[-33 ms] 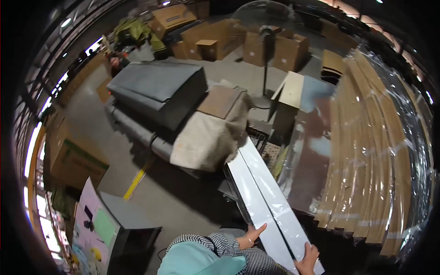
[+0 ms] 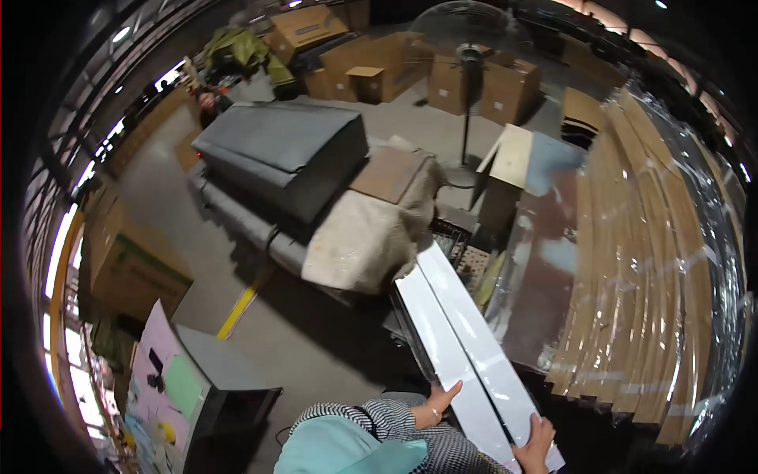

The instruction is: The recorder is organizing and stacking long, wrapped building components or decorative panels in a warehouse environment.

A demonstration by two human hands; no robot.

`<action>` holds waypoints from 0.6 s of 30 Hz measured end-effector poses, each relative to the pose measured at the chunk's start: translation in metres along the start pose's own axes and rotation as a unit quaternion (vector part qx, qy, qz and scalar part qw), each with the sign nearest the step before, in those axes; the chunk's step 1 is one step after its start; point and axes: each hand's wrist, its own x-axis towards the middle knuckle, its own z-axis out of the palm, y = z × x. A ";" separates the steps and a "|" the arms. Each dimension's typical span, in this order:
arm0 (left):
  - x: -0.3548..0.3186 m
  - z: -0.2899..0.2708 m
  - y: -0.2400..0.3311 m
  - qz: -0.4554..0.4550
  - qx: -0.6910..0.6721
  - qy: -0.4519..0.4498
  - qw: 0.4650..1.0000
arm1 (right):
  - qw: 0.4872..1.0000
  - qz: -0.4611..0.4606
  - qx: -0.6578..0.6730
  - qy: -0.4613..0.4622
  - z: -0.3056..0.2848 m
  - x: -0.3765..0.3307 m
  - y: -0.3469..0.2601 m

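Two long white panels lie side by side and stretch away from me toward a cluttered pile. My left hand, with a checkered sleeve behind it, grips the left edge of the panels near their close end. My right hand holds the right edge at the very end of them. A teal cap brim shows at the bottom of the view.
A plastic-wrapped stack of cardboard sheets fills the right side. Ahead lie grey cushions, a beige covered bundle and a standing fan. Cardboard boxes stand behind. A grey cabinet with a pink board stands at lower left.
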 end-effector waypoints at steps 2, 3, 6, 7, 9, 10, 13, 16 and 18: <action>-0.032 0.003 0.052 0.011 -0.081 0.025 0.996 | 0.999 -0.044 0.005 0.027 -0.017 0.039 -0.019; -0.014 -0.001 0.051 0.030 -0.105 0.045 0.993 | 0.998 -0.054 0.007 0.040 -0.021 0.053 -0.030; 0.038 -0.011 0.067 0.112 -0.154 0.104 0.976 | 0.993 -0.101 0.003 0.058 -0.024 0.104 -0.053; 0.054 -0.015 0.075 0.122 -0.172 0.101 0.972 | 0.994 -0.105 -0.018 0.033 -0.028 0.119 -0.059; 0.084 -0.035 0.085 0.144 -0.199 0.121 0.962 | 0.980 -0.174 -0.073 0.055 -0.043 0.145 -0.097; 0.096 -0.043 0.091 0.129 -0.210 0.134 0.960 | 0.989 -0.143 -0.047 0.009 -0.049 0.155 -0.112; 0.085 -0.048 0.124 0.155 -0.321 0.092 0.930 | 0.991 -0.131 -0.035 0.009 -0.046 0.180 -0.120; 0.056 -0.054 0.158 0.136 -0.343 0.106 0.924 | 0.988 -0.154 -0.023 0.007 -0.038 0.206 -0.119; 0.070 -0.059 0.166 0.120 -0.334 0.130 0.926 | 0.987 -0.160 -0.024 0.012 -0.033 0.218 -0.122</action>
